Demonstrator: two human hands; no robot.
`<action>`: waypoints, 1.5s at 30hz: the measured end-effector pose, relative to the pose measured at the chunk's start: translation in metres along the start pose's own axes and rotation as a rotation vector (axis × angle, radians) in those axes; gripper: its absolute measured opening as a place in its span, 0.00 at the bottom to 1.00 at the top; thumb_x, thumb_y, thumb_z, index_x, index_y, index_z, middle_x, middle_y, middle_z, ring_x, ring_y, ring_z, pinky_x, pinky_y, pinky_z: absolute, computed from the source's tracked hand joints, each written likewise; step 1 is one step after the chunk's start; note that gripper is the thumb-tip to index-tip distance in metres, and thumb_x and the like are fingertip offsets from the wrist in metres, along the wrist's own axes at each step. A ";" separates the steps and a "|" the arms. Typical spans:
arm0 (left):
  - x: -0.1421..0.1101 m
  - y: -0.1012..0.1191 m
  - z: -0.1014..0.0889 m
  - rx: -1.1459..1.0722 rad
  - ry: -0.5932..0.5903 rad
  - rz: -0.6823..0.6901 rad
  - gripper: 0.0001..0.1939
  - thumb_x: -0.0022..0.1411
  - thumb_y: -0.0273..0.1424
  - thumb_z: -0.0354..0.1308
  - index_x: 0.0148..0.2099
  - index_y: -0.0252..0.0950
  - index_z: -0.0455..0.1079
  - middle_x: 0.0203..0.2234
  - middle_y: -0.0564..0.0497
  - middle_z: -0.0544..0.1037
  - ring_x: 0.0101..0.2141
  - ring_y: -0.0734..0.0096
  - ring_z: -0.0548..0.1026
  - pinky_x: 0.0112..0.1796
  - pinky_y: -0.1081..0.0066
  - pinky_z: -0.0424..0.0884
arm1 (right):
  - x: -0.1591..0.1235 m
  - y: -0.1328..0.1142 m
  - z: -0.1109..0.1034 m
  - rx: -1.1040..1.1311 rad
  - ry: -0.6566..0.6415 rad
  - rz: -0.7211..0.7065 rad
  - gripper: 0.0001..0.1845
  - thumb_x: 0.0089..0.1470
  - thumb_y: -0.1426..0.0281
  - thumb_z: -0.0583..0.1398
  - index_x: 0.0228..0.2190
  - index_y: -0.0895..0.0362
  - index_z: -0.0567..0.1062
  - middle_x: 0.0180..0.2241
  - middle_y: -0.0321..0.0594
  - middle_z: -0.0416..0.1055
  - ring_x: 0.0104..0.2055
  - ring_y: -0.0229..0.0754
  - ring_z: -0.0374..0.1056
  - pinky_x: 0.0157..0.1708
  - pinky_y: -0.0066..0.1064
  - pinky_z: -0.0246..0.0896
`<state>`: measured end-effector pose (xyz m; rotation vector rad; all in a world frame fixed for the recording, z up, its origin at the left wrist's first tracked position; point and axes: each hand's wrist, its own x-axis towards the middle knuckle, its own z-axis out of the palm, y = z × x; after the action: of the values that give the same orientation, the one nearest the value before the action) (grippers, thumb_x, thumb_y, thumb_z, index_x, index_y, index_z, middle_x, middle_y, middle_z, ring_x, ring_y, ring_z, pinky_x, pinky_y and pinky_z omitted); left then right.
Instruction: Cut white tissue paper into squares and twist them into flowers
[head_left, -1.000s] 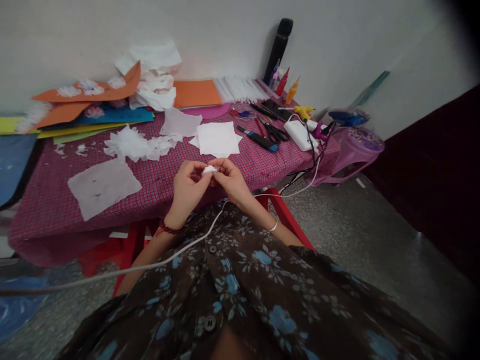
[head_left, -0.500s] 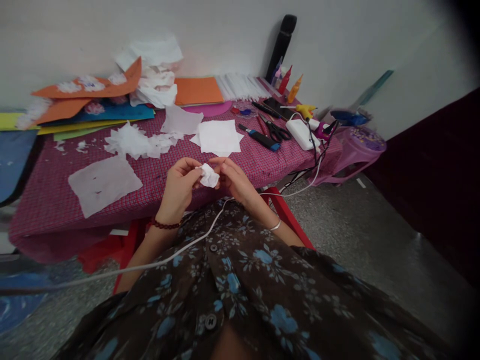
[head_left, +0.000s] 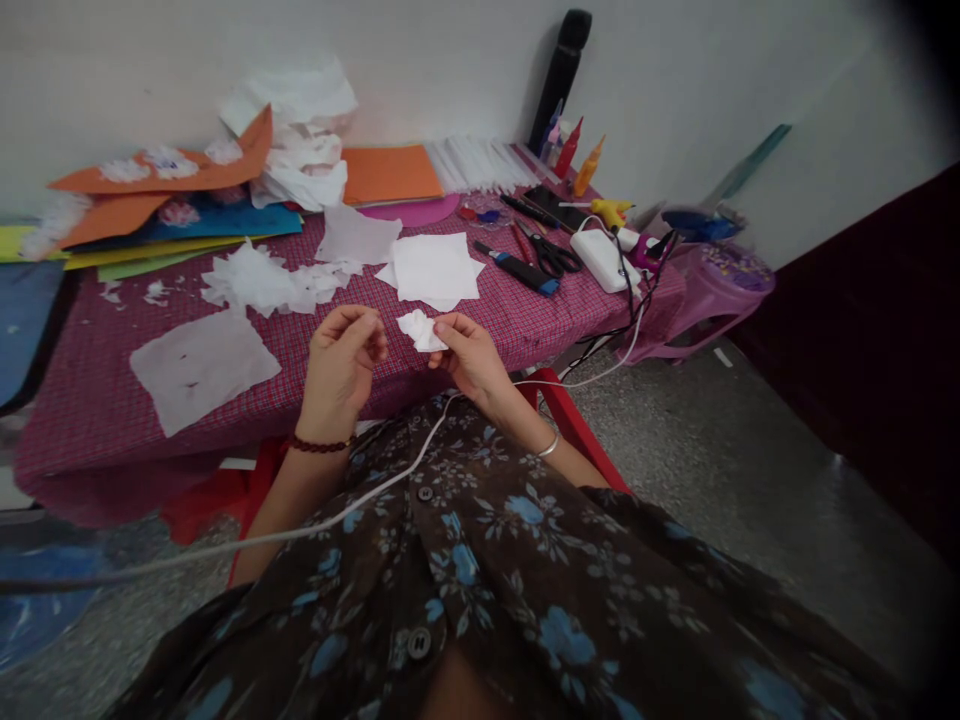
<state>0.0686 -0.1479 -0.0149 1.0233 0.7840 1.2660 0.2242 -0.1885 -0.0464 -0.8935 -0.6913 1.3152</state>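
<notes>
My right hand [head_left: 471,355] pinches a small crumpled piece of white tissue paper [head_left: 421,330] between thumb and fingers, just above the table's front edge. To its left, apart from the tissue, is my left hand [head_left: 343,355]. Its fingers are curled in towards the thumb, and nothing shows between them. A stack of white tissue squares [head_left: 431,267] lies beyond my hands. Left of that stack are crumpled, jagged white tissue pieces [head_left: 259,280]. A single flat tissue sheet [head_left: 206,365] is spread near the left front of the table.
On the checked cloth [head_left: 90,400] lie a box cutter [head_left: 525,272], scissors [head_left: 555,255], a white power adapter [head_left: 604,260] and a yellow glue gun [head_left: 611,212]. Coloured papers [head_left: 394,173] sit along the wall. A white cable [head_left: 360,503] crosses my lap.
My left hand has let go of the crumpled tissue and moved left. My right hand keeps hold of the tissue, now raised slightly. The view has shifted a little.
</notes>
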 end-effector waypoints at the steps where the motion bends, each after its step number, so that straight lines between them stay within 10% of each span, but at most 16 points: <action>1: 0.000 -0.003 0.001 -0.024 0.011 -0.044 0.10 0.51 0.35 0.67 0.33 0.39 0.70 0.24 0.55 0.72 0.23 0.76 0.70 0.21 0.76 0.66 | -0.001 -0.001 0.001 -0.040 0.010 -0.052 0.10 0.50 0.63 0.65 0.31 0.55 0.71 0.24 0.29 0.69 0.22 0.32 0.63 0.22 0.25 0.65; 8: -0.009 -0.029 0.015 0.065 -0.068 -0.022 0.24 0.42 0.24 0.66 0.44 0.38 0.69 0.33 0.53 0.73 0.30 0.76 0.72 0.29 0.77 0.68 | -0.010 -0.006 0.010 -0.378 -0.114 -0.277 0.10 0.51 0.67 0.63 0.36 0.55 0.71 0.26 0.30 0.67 0.28 0.34 0.63 0.30 0.26 0.59; 20: -0.004 -0.022 0.012 -0.044 -0.037 0.106 0.24 0.40 0.20 0.60 0.44 0.38 0.70 0.30 0.54 0.72 0.29 0.76 0.70 0.28 0.77 0.66 | -0.001 0.008 0.000 -0.195 -0.149 -0.105 0.15 0.49 0.66 0.63 0.40 0.53 0.70 0.25 0.29 0.64 0.25 0.35 0.62 0.25 0.27 0.61; 25: -0.008 -0.016 0.013 0.243 -0.093 0.275 0.23 0.45 0.23 0.64 0.46 0.38 0.70 0.32 0.54 0.72 0.30 0.76 0.72 0.30 0.77 0.69 | -0.005 -0.001 0.006 -0.226 -0.213 -0.198 0.25 0.44 0.69 0.67 0.45 0.52 0.70 0.41 0.36 0.72 0.41 0.39 0.68 0.41 0.30 0.66; 33: -0.008 -0.011 0.000 0.720 -0.125 0.325 0.17 0.53 0.23 0.58 0.47 0.35 0.74 0.36 0.50 0.78 0.31 0.72 0.73 0.32 0.73 0.68 | -0.003 -0.003 0.004 0.017 -0.004 -0.106 0.16 0.42 0.63 0.69 0.33 0.55 0.73 0.28 0.31 0.71 0.29 0.35 0.64 0.31 0.27 0.61; 45: 0.000 -0.011 0.011 -0.198 0.111 0.055 0.08 0.55 0.30 0.67 0.33 0.35 0.70 0.27 0.54 0.75 0.29 0.74 0.73 0.33 0.73 0.71 | -0.004 -0.002 0.001 -0.066 -0.110 -0.043 0.16 0.39 0.76 0.60 0.35 0.54 0.71 0.32 0.31 0.70 0.32 0.36 0.65 0.30 0.26 0.63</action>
<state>0.0829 -0.1501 -0.0212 0.8252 0.7025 1.4266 0.2239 -0.1924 -0.0446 -0.8592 -0.8399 1.3165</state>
